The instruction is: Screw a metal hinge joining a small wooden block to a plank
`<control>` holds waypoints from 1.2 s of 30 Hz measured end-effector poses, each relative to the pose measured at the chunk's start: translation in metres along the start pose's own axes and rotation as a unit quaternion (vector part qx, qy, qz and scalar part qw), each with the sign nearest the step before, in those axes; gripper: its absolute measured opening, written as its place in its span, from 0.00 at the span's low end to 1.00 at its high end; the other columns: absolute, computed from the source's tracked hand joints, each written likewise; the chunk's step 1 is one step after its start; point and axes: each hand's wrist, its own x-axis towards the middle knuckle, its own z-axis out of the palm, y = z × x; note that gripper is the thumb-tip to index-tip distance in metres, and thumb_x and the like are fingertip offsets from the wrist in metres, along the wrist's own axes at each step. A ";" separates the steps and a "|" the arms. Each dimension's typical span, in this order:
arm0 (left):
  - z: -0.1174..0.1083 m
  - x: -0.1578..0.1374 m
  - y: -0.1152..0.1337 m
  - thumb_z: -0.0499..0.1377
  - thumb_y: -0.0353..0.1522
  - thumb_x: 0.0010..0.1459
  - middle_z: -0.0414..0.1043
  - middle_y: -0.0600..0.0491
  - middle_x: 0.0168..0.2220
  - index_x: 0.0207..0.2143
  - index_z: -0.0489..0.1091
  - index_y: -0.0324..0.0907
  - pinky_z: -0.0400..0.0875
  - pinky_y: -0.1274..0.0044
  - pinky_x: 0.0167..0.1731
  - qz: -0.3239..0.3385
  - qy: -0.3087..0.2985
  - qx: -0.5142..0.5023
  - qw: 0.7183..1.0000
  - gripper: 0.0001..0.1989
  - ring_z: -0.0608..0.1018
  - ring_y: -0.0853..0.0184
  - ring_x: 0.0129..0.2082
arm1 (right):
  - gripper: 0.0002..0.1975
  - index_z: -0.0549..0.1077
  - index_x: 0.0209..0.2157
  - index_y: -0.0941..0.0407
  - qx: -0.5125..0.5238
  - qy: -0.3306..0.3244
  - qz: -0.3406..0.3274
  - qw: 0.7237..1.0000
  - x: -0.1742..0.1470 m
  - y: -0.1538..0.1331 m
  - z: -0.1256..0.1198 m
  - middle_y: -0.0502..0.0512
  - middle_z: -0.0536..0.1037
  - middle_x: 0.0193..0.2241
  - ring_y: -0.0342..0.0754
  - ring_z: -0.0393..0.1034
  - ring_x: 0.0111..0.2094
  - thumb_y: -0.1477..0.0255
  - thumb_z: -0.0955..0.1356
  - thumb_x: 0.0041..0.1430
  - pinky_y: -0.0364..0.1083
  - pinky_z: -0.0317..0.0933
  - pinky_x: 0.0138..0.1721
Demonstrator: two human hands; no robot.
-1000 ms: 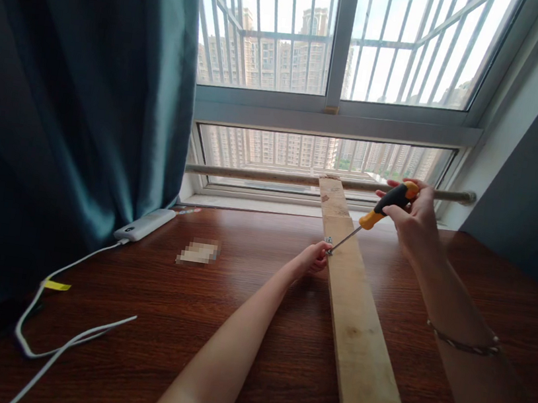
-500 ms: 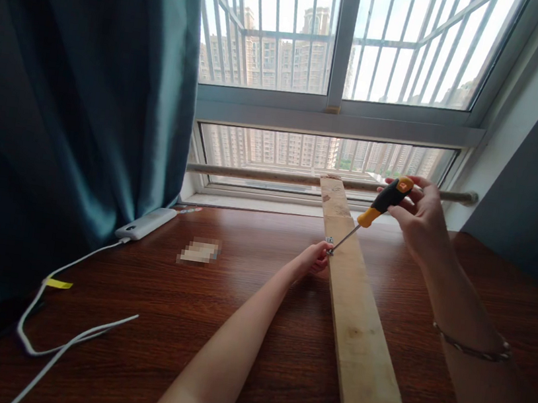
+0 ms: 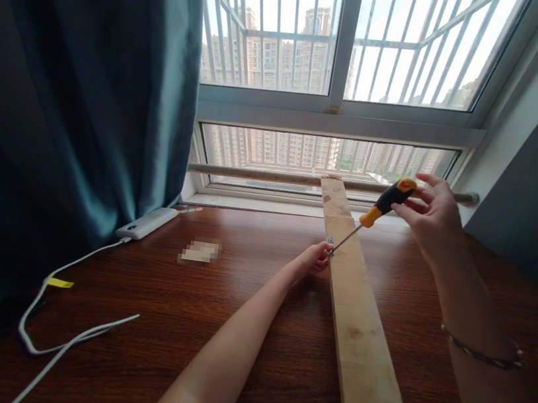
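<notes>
A long pale wooden board point(image 3: 359, 307) lies lengthwise on the brown table, its far end at the window rail. At its left edge sits a small shiny metal piece point(image 3: 330, 241), perhaps a hinge or bracket; its exact shape is too small to tell. My left hand point(image 3: 315, 260) pinches this piece against the board's side, fingers closed. My right hand point(image 3: 434, 215) has thumb and fingertips at the handle end of a black-and-yellow screwdriver point(image 3: 389, 198), some fingers lifted off. The screwdriver slants down to the left, its tip at the metal piece.
A white power bank point(image 3: 148, 223) with a white cable point(image 3: 74, 254) lies at the left by a blue curtain point(image 3: 154, 92). A blurred pale patch point(image 3: 200, 252) is on the table point(image 3: 234, 303). A horizontal rail point(image 3: 262, 175) crosses before the barred window.
My right hand has shifted slightly right, its fingers loosening and spreading at the handle. The screwdriver has moved only a little. My left hand and the board stay put.
</notes>
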 end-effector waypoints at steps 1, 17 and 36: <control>0.000 0.000 0.000 0.41 0.43 0.56 0.38 0.61 0.10 0.11 0.46 0.41 0.37 0.81 0.13 -0.001 0.001 0.000 1.000 0.24 0.42 0.78 0.12 | 0.29 0.61 0.46 0.53 0.022 -0.004 0.004 1.000 0.000 0.001 0.001 0.56 0.72 0.42 0.52 0.72 0.37 0.65 0.72 0.42 0.56 0.68 0.41; -0.001 0.001 -0.002 0.41 0.42 0.55 0.39 0.60 0.10 0.10 0.47 0.41 0.38 0.81 0.13 0.002 -0.004 -0.011 1.000 0.24 0.42 0.77 0.12 | 0.17 0.66 0.27 0.55 -0.066 -0.027 0.005 0.997 -0.011 0.028 0.034 0.52 0.74 0.23 0.53 0.74 0.26 0.56 0.69 0.45 0.50 0.67 0.29; -0.002 0.003 -0.004 0.42 0.44 0.55 0.39 0.60 0.10 0.10 0.47 0.41 0.37 0.80 0.14 0.017 -0.017 -0.005 1.000 0.25 0.43 0.78 0.12 | 0.12 0.63 0.40 0.48 -0.026 0.176 -0.104 0.978 -0.021 -0.021 0.006 0.58 0.72 0.35 0.57 0.71 0.34 0.58 0.62 0.56 0.61 0.66 0.37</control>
